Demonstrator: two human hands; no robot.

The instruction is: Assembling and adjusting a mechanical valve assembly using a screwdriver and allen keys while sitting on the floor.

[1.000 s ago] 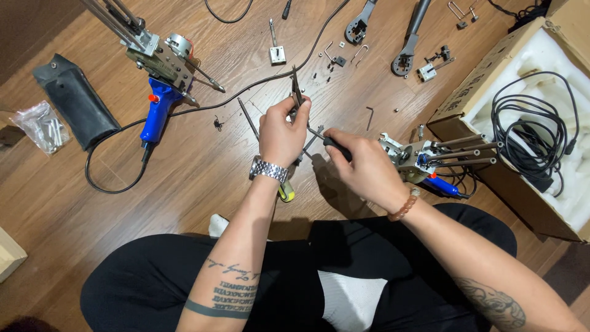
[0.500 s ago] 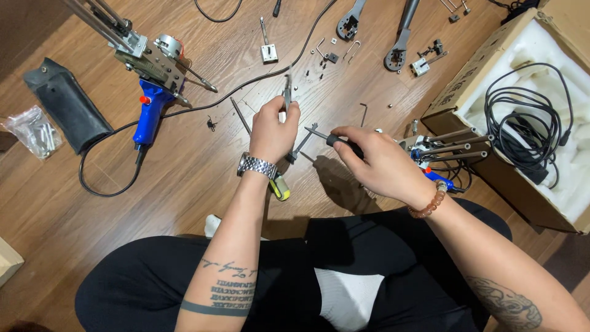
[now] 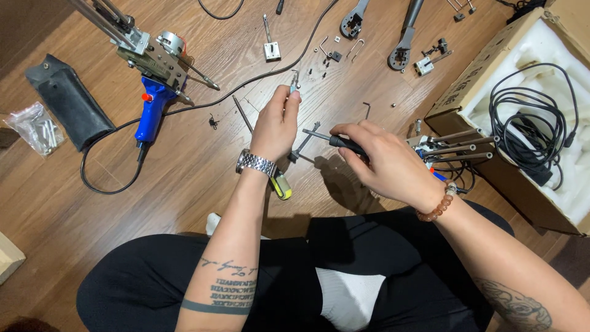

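Observation:
My left hand (image 3: 278,125), with a metal watch on the wrist, pinches a small metal part (image 3: 295,80) upright above the wooden floor. My right hand (image 3: 382,160), with a bead bracelet, grips the black handle of a screwdriver (image 3: 332,139) whose shaft points left toward the left hand. A thin metal bar (image 3: 303,145) lies on the floor between the two hands. A yellow-handled screwdriver (image 3: 281,184) lies under my left wrist.
A blue-handled power tool (image 3: 152,67) with its black cord lies at upper left, beside a black pouch (image 3: 69,109) and a plastic bag of parts (image 3: 35,126). Wrenches (image 3: 405,37), screws and brackets lie at the top. An open foam-lined box (image 3: 485,80) with cables stands right.
My left hand has lifted the small metal part up and away from me. My right hand with the screwdriver has stayed near the centre, its tip now apart from the part.

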